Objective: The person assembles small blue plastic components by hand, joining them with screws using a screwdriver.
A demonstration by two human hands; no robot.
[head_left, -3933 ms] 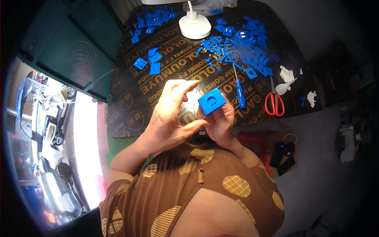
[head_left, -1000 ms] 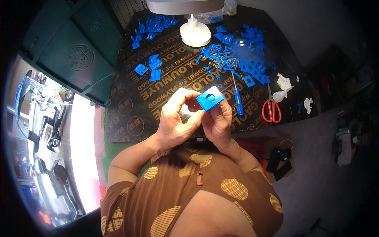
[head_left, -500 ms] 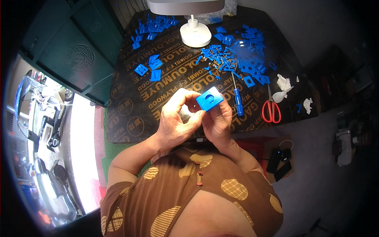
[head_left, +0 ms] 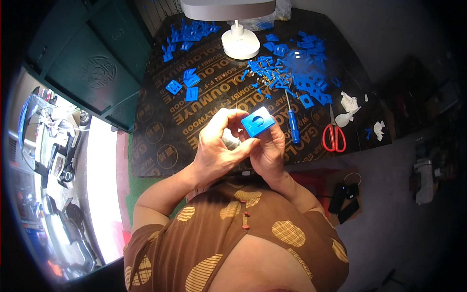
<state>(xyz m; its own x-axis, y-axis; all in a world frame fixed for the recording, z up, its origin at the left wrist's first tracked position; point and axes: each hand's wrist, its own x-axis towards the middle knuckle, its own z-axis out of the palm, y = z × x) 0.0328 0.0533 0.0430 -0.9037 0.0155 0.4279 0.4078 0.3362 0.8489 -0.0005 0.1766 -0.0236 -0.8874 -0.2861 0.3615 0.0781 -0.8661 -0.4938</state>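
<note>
Between my two hands, just above the table's near edge, is a blue square plastic piece (head_left: 251, 128) with a round recess in its upper face. My left hand (head_left: 220, 142) grips its left side, thumb and fingers curled against it. My right hand (head_left: 269, 150) holds it from below and from the right; part of those fingers is hidden behind the piece. A blue-handled screwdriver (head_left: 293, 127) lies right of my right hand, its shaft pointing at a heap of small blue parts and screws (head_left: 273, 72).
A white lamp (head_left: 240, 44) stands at the back of the dark printed table (head_left: 160, 117). More blue pieces (head_left: 191, 87) lie left of centre and at the far left. Red-handled scissors (head_left: 334, 138) and crumpled white tissue (head_left: 348, 103) are on the right. A green door (head_left: 97, 68) borders the left.
The blue piece has tilted slightly in my hands, and its recess now looks plainer inside. Both hands keep nearly the same place and grip.
</note>
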